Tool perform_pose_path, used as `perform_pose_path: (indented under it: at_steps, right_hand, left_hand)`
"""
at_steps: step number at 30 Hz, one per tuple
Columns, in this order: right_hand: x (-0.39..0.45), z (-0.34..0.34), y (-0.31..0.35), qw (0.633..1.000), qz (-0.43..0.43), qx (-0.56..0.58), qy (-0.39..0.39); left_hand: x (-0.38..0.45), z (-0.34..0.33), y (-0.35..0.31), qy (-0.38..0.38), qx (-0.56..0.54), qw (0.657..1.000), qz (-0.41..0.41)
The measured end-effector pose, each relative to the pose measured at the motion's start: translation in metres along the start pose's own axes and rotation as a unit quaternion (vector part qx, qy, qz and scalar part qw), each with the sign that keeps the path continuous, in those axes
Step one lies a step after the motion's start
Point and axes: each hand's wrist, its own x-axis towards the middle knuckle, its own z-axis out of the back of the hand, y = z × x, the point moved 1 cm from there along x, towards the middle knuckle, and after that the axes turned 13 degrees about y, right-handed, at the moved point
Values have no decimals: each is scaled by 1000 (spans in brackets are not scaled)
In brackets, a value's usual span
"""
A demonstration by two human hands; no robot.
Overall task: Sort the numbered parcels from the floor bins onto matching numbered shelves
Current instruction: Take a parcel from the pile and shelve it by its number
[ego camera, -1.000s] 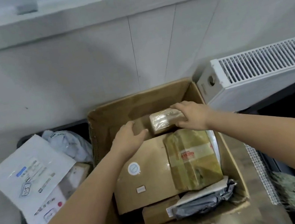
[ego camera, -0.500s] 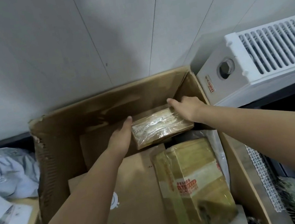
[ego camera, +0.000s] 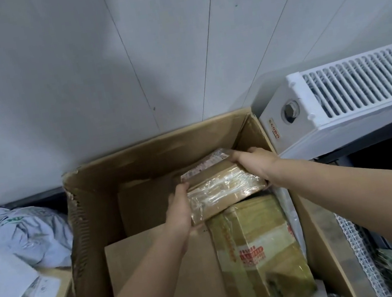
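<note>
Both hands grip a small cardboard parcel [ego camera: 218,186] wrapped in glossy, crinkled clear tape: the left hand [ego camera: 178,210] curls round its near-left end, the right hand [ego camera: 254,164] round its far-right end. It is tilted over a large corrugated carton [ego camera: 82,220]. Below the hands lies a yellow-taped box [ego camera: 256,250]. Right of them stands a white ribbed radiator [ego camera: 361,82] against a pale panelled wall [ego camera: 95,61].

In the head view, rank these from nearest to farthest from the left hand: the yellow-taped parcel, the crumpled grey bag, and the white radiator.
Measured from the left hand, which grips the small wrapped parcel:
1. Yellow-taped parcel: just right of the hand and nearer the camera, inside the cardboard box.
2. Crumpled grey bag: outside the box, on the left.
3. White radiator: far right, against the wall.
</note>
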Motion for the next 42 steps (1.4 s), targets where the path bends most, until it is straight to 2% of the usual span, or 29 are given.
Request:
perform_pose_path:
  at_steps: [6,10,15,23,27,30,42]
  right_hand:
    - [-70,-7,7,997,67,26,-9]
    - [-135,-6,10,992,97,70,26]
    - [-216,-4,6,983,135,110,65]
    - [-339,-4,23,969,205,118,74]
    - [-381,0,28,963,227,125,79]
    - [-403,10,32,957,250,122,83]
    - [-467,68,44,924,362,53,112]
  left_hand:
    - [-78,5,-8,-13,-31,998,-58]
    - [-148,7,-12,20,-34,994,-99]
    - [-237,15,-21,31,15,978,-204]
    - [-361,22,-44,58,11,953,-297]
    - [-394,23,-43,21,33,947,-318]
    - [-411,20,-47,22,64,935,-347]
    - [-465,-34,-70,7,5,901,-433]
